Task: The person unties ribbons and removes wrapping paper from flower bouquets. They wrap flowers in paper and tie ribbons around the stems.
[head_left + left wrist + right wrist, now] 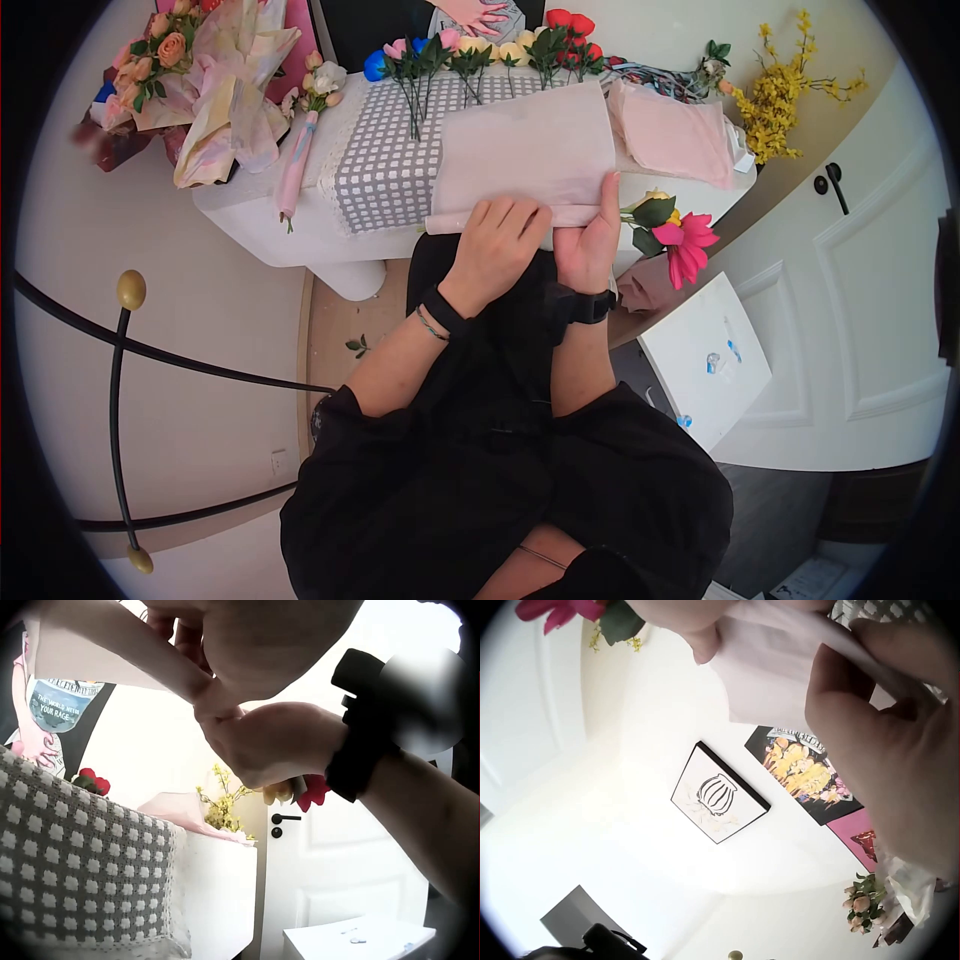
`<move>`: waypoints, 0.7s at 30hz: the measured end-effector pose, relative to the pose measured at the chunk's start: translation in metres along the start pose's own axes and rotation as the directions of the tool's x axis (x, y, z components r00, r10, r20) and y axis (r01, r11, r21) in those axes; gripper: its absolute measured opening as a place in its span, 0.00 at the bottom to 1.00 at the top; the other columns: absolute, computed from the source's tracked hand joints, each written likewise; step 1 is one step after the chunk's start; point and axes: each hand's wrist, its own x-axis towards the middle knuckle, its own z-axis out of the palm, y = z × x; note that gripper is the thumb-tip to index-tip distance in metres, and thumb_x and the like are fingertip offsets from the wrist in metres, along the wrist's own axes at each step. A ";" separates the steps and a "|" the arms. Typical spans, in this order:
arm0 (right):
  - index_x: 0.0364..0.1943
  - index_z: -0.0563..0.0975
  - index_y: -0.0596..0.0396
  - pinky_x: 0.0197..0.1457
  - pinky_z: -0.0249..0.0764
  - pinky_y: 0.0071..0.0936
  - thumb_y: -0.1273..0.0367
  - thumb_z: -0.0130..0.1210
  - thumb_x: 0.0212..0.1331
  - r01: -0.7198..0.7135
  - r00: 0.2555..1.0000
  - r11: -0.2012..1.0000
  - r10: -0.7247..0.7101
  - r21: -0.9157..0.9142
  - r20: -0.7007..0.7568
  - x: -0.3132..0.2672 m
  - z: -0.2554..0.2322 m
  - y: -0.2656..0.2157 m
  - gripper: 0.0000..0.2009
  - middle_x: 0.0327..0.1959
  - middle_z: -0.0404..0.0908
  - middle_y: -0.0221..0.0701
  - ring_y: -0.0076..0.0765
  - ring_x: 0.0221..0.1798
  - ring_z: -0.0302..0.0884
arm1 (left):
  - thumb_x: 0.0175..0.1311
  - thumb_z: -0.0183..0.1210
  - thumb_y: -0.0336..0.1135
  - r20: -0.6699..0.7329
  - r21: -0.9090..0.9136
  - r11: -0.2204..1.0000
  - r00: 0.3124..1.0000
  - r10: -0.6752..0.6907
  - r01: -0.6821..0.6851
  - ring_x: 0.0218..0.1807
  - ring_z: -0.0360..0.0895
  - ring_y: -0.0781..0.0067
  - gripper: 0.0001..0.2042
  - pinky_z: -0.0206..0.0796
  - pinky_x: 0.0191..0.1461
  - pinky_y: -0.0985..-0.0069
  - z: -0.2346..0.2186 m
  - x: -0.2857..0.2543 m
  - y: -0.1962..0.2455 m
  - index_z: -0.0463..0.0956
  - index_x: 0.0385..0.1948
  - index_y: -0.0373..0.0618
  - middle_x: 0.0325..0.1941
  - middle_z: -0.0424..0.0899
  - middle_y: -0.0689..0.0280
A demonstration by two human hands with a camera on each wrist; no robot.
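Note:
A sheet of pale pink wrapping paper (525, 140) is spread over the table, its near edge rolled into a narrow tube. My left hand (497, 245) grips this roll near its middle, fingers over the top; the right wrist view shows the thumb (836, 682) against the paper. At the right end, my right hand (588, 245) holds the roll from below, thumb raised along the sheet's edge. Past that hand stick out a magenta flower (685, 248), a yellow bloom and green leaves (655, 212). Their stems are hidden inside the roll.
A grey-and-white checked cloth (385, 165) covers part of the white table (250, 225). Loose artificial flowers (470, 60) line the back. A wrapped bouquet (225, 110) stands left, beside a slim pink-wrapped one (297, 165). More pink paper (672, 130) lies right, near yellow blossoms (770, 125).

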 end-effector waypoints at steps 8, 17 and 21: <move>0.55 0.70 0.60 0.66 0.62 0.38 0.62 0.46 0.68 -0.029 1.000 0.995 0.029 0.098 -0.001 0.004 -0.008 -0.002 0.18 0.55 0.74 0.36 0.38 0.60 0.69 | 0.45 0.55 0.24 -0.031 -0.011 0.997 0.996 -0.079 0.079 0.36 0.71 0.67 0.12 0.62 0.38 0.72 0.008 -0.001 0.007 0.75 0.35 0.42 0.34 0.74 0.66; 0.59 0.65 0.63 0.68 0.57 0.46 0.67 0.49 0.61 -0.113 0.900 0.991 0.075 0.064 0.430 0.000 -0.021 -0.004 0.23 0.58 0.70 0.40 0.46 0.62 0.66 | 0.46 0.58 0.20 0.093 -0.283 0.943 0.984 -0.153 0.174 0.41 0.72 0.59 0.11 0.64 0.45 0.66 -0.009 0.012 -0.016 0.75 0.34 0.41 0.36 0.75 0.62; 0.63 0.62 0.62 0.70 0.53 0.46 0.61 0.49 0.63 -0.102 0.839 0.991 0.130 -0.082 0.529 0.002 -0.034 0.000 0.27 0.62 0.67 0.40 0.46 0.66 0.61 | 0.46 0.59 0.20 0.175 -0.380 0.907 0.977 -0.121 0.181 0.42 0.72 0.57 0.11 0.64 0.46 0.65 -0.019 0.010 -0.023 0.75 0.34 0.40 0.36 0.75 0.61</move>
